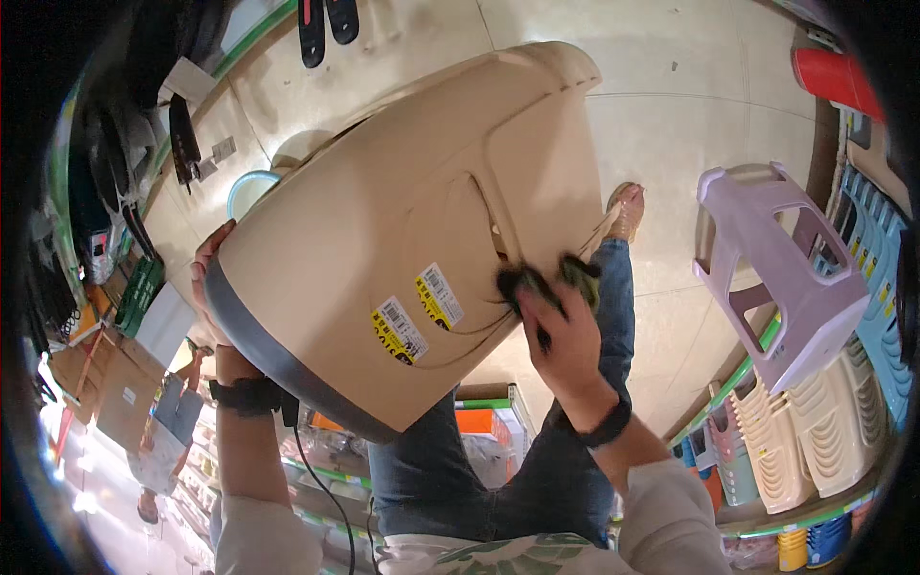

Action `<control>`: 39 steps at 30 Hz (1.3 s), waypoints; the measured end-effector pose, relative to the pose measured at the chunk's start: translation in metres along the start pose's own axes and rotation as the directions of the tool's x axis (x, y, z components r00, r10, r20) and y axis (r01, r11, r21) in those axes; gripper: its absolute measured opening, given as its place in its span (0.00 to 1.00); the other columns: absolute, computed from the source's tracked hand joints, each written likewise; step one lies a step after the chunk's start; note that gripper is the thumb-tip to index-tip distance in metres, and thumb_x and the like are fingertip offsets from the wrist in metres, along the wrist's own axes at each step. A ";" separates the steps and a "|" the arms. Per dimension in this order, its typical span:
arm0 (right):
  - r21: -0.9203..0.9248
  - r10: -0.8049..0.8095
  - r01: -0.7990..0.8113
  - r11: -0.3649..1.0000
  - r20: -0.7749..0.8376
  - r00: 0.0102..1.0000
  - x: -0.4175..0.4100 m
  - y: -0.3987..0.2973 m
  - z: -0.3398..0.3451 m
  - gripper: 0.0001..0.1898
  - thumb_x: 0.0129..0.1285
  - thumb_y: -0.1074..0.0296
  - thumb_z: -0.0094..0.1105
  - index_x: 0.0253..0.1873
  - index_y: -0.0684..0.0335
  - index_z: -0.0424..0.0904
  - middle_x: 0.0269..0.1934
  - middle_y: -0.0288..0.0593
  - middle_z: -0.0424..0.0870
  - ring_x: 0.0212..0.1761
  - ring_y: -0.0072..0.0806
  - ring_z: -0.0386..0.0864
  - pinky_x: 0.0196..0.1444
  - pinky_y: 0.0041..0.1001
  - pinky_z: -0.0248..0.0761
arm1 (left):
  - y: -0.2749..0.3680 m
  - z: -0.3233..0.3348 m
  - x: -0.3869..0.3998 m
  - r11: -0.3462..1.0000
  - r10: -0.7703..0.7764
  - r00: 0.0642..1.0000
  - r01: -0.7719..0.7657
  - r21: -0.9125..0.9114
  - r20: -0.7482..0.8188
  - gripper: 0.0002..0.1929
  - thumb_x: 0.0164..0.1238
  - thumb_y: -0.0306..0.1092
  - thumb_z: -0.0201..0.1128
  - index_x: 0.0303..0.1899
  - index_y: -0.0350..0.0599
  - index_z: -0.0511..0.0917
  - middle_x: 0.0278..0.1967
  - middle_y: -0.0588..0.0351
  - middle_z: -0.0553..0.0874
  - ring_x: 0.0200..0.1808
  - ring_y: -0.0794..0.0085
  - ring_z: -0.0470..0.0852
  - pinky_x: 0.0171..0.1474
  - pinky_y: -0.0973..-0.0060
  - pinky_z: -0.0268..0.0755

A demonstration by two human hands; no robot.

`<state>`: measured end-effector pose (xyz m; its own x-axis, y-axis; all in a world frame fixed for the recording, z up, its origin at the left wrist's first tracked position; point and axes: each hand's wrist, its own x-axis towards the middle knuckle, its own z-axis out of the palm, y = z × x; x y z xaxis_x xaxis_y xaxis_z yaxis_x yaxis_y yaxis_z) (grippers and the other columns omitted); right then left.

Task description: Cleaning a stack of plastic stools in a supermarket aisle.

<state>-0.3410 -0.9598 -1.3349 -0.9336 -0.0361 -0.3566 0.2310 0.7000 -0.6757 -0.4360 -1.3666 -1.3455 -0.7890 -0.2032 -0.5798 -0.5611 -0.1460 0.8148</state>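
A large beige plastic piece with a grey rim (402,237), perhaps a stool or a bin, is tilted across my lap. Dusty streaks run over its side near a slot and a recessed panel. Two barcode stickers (418,313) are stuck to that side. My left hand (207,277) grips its grey-rimmed edge, with some fingers hidden behind. In my right hand (564,334) is a dark, blurred cloth (530,287), pressed against the piece near the slot.
A lilac plastic stool (787,273) stands on the tiled floor (668,136) at right. Beyond it, shelves hold nested beige stools (826,424) and blue ones (880,273). A light-blue curved handle (248,188) shows behind the piece. Hanging goods line the left; a person (162,431) is farther off.
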 end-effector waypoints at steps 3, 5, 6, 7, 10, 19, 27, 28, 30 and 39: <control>-0.014 0.227 -0.227 0.974 0.160 0.961 -0.046 0.014 -0.006 0.13 0.52 0.73 0.61 0.45 0.55 0.80 0.31 0.44 0.74 0.34 0.39 0.75 0.35 0.32 0.71 | 0.005 0.008 -0.007 0.997 0.071 0.997 -0.072 -0.033 -0.026 0.33 0.68 0.56 0.31 0.53 0.32 0.67 0.53 0.43 0.74 0.55 0.58 0.72 0.62 0.61 0.60; 0.067 0.231 -0.229 0.971 -0.012 0.973 -0.025 0.016 -0.023 0.13 0.53 0.72 0.61 0.45 0.57 0.79 0.30 0.45 0.74 0.33 0.41 0.75 0.35 0.31 0.71 | 0.011 0.022 -0.014 0.998 0.031 0.999 -0.029 0.064 -0.030 0.32 0.68 0.56 0.33 0.54 0.32 0.67 0.54 0.43 0.74 0.55 0.57 0.72 0.61 0.61 0.61; 0.128 0.128 -0.116 0.985 -0.091 0.988 0.006 0.006 -0.028 0.13 0.52 0.72 0.62 0.45 0.57 0.79 0.30 0.46 0.73 0.33 0.42 0.75 0.35 0.32 0.70 | 0.021 0.022 -0.015 0.983 -0.004 0.993 0.026 -0.183 0.116 0.32 0.68 0.56 0.33 0.55 0.33 0.67 0.54 0.44 0.74 0.56 0.57 0.71 0.61 0.61 0.61; 0.151 0.026 0.001 0.989 -0.174 0.984 0.040 -0.003 -0.031 0.13 0.52 0.71 0.62 0.45 0.58 0.79 0.30 0.48 0.73 0.33 0.43 0.74 0.35 0.32 0.70 | 0.018 0.023 -0.017 0.893 -0.006 0.964 0.125 -0.432 0.266 0.32 0.68 0.56 0.34 0.56 0.34 0.66 0.55 0.44 0.73 0.56 0.57 0.71 0.62 0.61 0.60; 0.099 -0.009 0.020 0.995 -0.115 0.993 0.092 -0.011 -0.011 0.20 0.53 0.67 0.62 0.53 0.56 0.74 0.38 0.54 0.72 0.39 0.50 0.73 0.39 0.38 0.68 | 0.009 -0.004 -0.017 0.949 -0.068 0.990 0.102 -0.297 0.124 0.27 0.69 0.51 0.36 0.55 0.38 0.67 0.56 0.46 0.73 0.56 0.58 0.71 0.61 0.58 0.61; 0.292 0.141 -0.089 0.952 -0.161 0.977 0.092 0.023 0.008 0.21 0.58 0.64 0.57 0.57 0.63 0.70 0.43 0.62 0.72 0.43 0.54 0.72 0.44 0.41 0.68 | 0.005 0.025 -0.013 0.998 0.053 0.999 -0.053 0.037 -0.008 0.11 0.66 0.30 0.50 0.47 0.39 0.73 0.46 0.52 0.78 0.47 0.68 0.76 0.54 0.70 0.69; 0.250 0.240 -0.228 0.941 -0.015 0.971 0.045 0.056 0.025 0.22 0.60 0.64 0.55 0.59 0.59 0.70 0.44 0.58 0.70 0.46 0.52 0.73 0.48 0.37 0.68 | 0.018 0.029 -0.018 0.993 0.071 0.996 -0.064 0.101 -0.059 0.11 0.67 0.31 0.48 0.45 0.38 0.73 0.46 0.52 0.77 0.47 0.68 0.76 0.53 0.70 0.69; 0.112 0.154 -0.146 0.983 -0.069 0.986 0.019 0.072 0.028 0.21 0.61 0.63 0.55 0.59 0.60 0.69 0.44 0.58 0.71 0.46 0.51 0.73 0.49 0.35 0.68 | 0.017 0.041 -0.021 0.983 0.111 0.993 -0.103 0.150 -0.042 0.11 0.67 0.32 0.47 0.46 0.37 0.73 0.46 0.51 0.77 0.47 0.68 0.75 0.54 0.70 0.69; 0.127 0.215 -0.209 0.970 -0.030 0.976 0.039 0.076 0.017 0.21 0.61 0.63 0.54 0.60 0.60 0.69 0.44 0.59 0.70 0.47 0.52 0.72 0.49 0.36 0.67 | 0.012 0.049 -0.020 0.971 0.147 0.989 -0.140 0.196 -0.021 0.12 0.68 0.32 0.47 0.46 0.37 0.72 0.46 0.51 0.77 0.48 0.67 0.75 0.54 0.70 0.69; 0.208 0.192 -0.171 0.963 -0.086 0.978 0.089 0.081 0.029 0.21 0.64 0.60 0.49 0.59 0.60 0.69 0.46 0.66 0.70 0.48 0.58 0.69 0.50 0.39 0.67 | 0.010 0.025 -0.018 0.915 0.154 0.987 -0.129 0.382 -0.036 0.14 0.70 0.36 0.43 0.46 0.38 0.72 0.47 0.52 0.76 0.51 0.66 0.73 0.57 0.69 0.66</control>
<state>-0.3979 -0.9267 -1.4401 -0.8918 0.1607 -0.4229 0.4392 0.5321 -0.7239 -0.4336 -1.3398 -1.3270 -0.8565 -0.2580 -0.4471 -0.5075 0.2625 0.8207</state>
